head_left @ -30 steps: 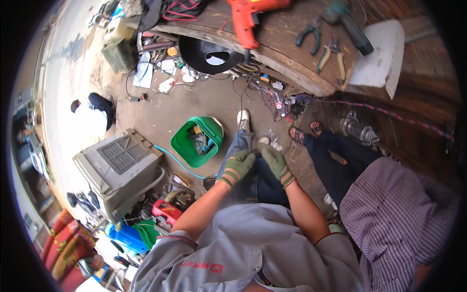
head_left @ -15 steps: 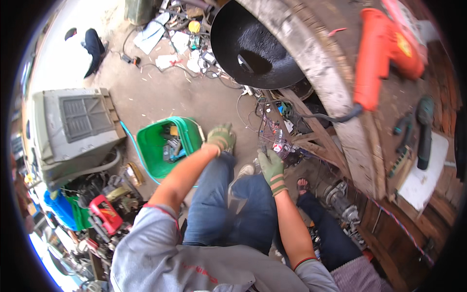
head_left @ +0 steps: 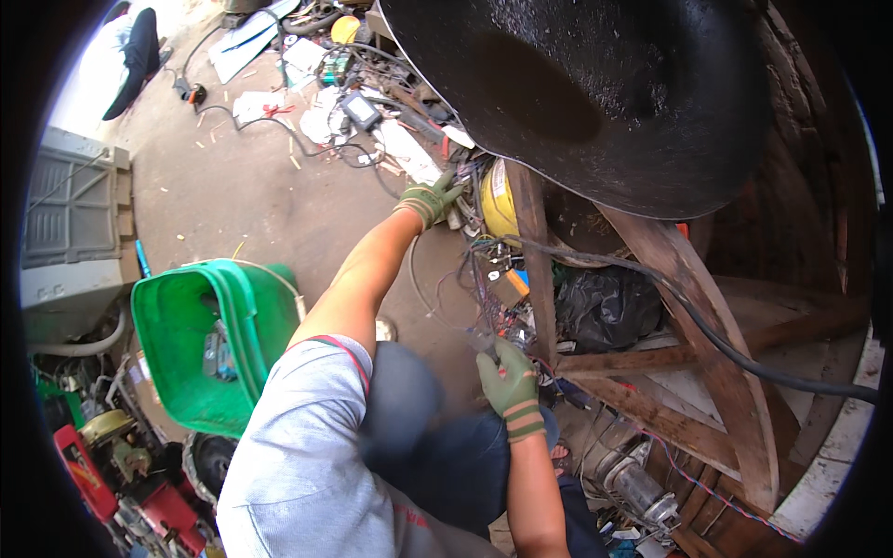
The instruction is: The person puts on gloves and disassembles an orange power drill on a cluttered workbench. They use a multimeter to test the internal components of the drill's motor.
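My left hand, in a green work glove, stretches forward to the edge of a scrap pile beside a white strip. Its fingers are apart and nothing shows in them. My right hand, in a matching glove, is closer to my knees. The thumb and fingers close around a small greyish piece, too blurred to name. Loose wires and small scrap lie just past that hand. To my left stands a green bucket with grey metal-looking parts inside.
A big black pan overhangs the wooden frame at right. A black cable runs across that frame. Engine parts crowd the lower left below a grey housing. Another person is at the far left.
My body has leaned forward and down toward the pile. My left hand has moved away from beside the bucket out to the scrap. My right hand still holds a small piece.
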The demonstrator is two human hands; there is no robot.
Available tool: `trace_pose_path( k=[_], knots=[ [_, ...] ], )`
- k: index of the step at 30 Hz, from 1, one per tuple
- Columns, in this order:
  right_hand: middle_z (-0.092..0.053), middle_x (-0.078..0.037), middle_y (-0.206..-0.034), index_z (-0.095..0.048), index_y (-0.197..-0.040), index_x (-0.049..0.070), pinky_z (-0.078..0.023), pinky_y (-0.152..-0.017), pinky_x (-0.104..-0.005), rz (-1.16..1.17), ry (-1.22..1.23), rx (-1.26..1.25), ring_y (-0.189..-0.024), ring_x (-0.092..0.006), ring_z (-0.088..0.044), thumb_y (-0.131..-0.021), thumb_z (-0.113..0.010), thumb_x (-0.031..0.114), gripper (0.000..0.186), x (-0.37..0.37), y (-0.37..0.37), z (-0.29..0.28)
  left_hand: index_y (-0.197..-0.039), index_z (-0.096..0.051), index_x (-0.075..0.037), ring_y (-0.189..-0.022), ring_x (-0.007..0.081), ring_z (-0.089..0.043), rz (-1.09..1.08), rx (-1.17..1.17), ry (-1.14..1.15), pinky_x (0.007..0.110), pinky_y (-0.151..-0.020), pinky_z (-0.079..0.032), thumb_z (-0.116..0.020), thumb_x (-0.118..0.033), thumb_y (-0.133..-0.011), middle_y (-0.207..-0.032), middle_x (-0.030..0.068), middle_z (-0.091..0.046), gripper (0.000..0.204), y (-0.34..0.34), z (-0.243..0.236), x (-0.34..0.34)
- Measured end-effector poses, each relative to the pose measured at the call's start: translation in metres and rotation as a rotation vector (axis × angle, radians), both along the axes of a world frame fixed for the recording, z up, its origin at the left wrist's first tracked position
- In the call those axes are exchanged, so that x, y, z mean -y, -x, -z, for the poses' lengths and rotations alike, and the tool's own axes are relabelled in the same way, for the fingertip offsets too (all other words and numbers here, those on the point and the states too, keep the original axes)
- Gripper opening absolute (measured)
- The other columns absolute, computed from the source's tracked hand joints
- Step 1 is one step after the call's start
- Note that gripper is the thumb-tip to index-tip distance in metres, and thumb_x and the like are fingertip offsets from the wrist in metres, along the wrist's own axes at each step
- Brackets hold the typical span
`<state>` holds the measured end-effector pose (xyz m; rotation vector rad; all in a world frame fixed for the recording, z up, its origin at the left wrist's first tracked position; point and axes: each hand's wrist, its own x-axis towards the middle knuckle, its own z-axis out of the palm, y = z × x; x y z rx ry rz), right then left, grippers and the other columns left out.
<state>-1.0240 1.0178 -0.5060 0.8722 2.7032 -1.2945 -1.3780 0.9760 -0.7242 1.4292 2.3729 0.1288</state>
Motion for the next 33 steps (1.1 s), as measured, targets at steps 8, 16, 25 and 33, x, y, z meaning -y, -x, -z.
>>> trace_pose_path(
  k=[8, 16, 25, 33],
  knots=[
    [-0.073, -0.017, -0.107, -0.069, -0.115, -0.004, -0.056, -0.085, -0.0369, 0.205, 0.365, 0.058, -0.096, -0.0267, -0.071, -0.094, -0.069, 0.019, 0.031, 0.007, 0.016, -0.015, -0.125, -0.065, -0.004, -0.116, 0.0407, -0.066, -0.11, 0.188, 0.012, 0.045, -0.097, -0.054, -0.069, -0.018, -0.085, -0.129, 0.028, -0.062, 0.042, -0.014, -0.008, -0.004],
    [-0.067, -0.006, -0.09, -0.061, -0.123, -0.002, -0.046, -0.05, -0.0311, 0.711, 0.788, -0.004, -0.056, -0.0135, -0.057, -0.087, -0.078, 0.026, 0.048, 0.037, 0.15, 0.077, -0.102, -0.076, -0.004, -0.076, 0.0268, -0.074, -0.319, 0.415, 0.183, 0.038, -0.069, -0.057, -0.08, -0.025, -0.075, -0.083, 0.0158, -0.075, 0.034, -0.022, -0.08, 0.062],
    [-0.062, 0.001, -0.075, -0.067, -0.104, 0.004, -0.037, -0.043, -0.033, 0.659, 0.917, -0.096, -0.047, -0.0117, -0.048, -0.085, -0.083, 0.022, 0.031, 0.063, 0.173, 0.097, -0.13, -0.062, -0.004, -0.084, 0.014, -0.069, -0.844, 1.214, -0.294, 0.03, -0.068, -0.057, -0.082, -0.017, -0.083, -0.109, 0.0099, -0.072, 0.053, -0.062, -0.106, 0.13],
    [-0.072, -0.026, -0.103, -0.069, -0.112, -0.001, -0.053, -0.089, -0.046, 0.379, 0.335, 0.175, -0.098, -0.0409, -0.07, -0.083, -0.075, 0.045, 0.054, 0.079, 0.15, 0.069, -0.127, -0.063, 0.002, -0.079, 0.022, -0.075, -1.022, 0.717, -0.166, 0.037, -0.066, -0.063, -0.074, -0.004, -0.078, -0.094, 0.0145, -0.075, 0.05, -0.039, -0.081, 0.115]
  ],
)
